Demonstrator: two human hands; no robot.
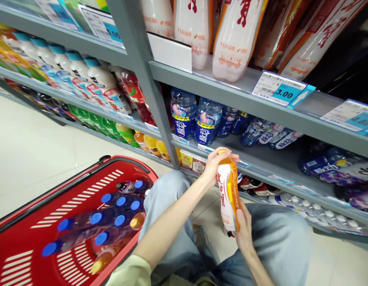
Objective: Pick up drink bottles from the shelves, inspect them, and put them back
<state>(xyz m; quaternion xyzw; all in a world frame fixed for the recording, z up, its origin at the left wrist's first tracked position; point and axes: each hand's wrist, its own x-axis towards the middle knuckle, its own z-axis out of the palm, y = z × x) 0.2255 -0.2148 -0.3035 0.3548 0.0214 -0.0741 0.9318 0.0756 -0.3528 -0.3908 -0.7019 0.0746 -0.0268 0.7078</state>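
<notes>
Bottle (226, 192) — left hand (216, 163) clasps the top, right hand (244, 226) the lower side — likely weighty, slightly yielding, best held mid-body.

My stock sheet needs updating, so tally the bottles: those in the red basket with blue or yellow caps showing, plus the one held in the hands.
Blue-capped bottles in the red basket: 9
Yellow-capped bottles in the red basket: 2
Held bottle: 1
Total: 12
</notes>
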